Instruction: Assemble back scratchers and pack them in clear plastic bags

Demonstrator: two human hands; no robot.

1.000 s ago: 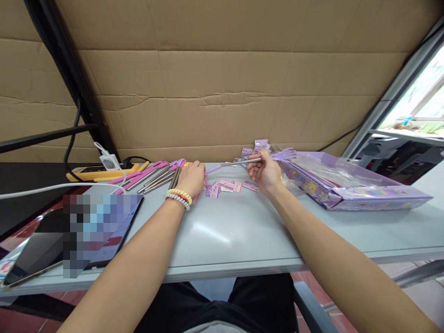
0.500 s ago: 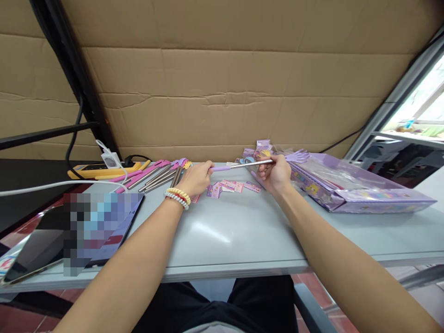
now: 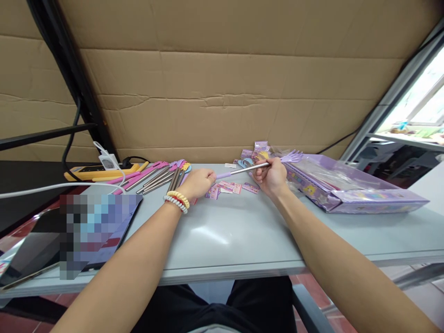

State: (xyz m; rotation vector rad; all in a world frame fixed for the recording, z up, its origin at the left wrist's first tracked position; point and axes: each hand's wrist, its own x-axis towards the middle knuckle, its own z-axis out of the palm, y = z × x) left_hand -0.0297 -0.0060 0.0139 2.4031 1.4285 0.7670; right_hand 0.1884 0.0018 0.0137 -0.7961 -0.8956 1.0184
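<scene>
A telescopic back scratcher (image 3: 243, 169) with a purple handle, a metal rod and a purple claw-shaped head stretches between both hands above the table. My left hand (image 3: 198, 183) is closed round the handle end. My right hand (image 3: 272, 175) grips the rod just below the head, which points right over the box edge. Small printed cards (image 3: 225, 187) lie between and below the hands. Left of my left hand, several more back scratchers (image 3: 159, 176) with pink, purple, yellow and blue heads lie in a fanned pile. Others with blue and yellow heads (image 3: 245, 162) lie partly hidden behind my right hand.
An open purple box (image 3: 378, 203) with clear plastic inside stands at the right. A tablet (image 3: 118, 231) lies at the left front, with a white cable (image 3: 69, 188) crossing above it. Behind it is a yellow power strip (image 3: 93, 172). Cardboard (image 3: 222, 74) walls the back.
Both hands still hold the back scratcher. Its handle end has dropped slightly and the rod tilts more, rising to the right. The view has shifted a little.
</scene>
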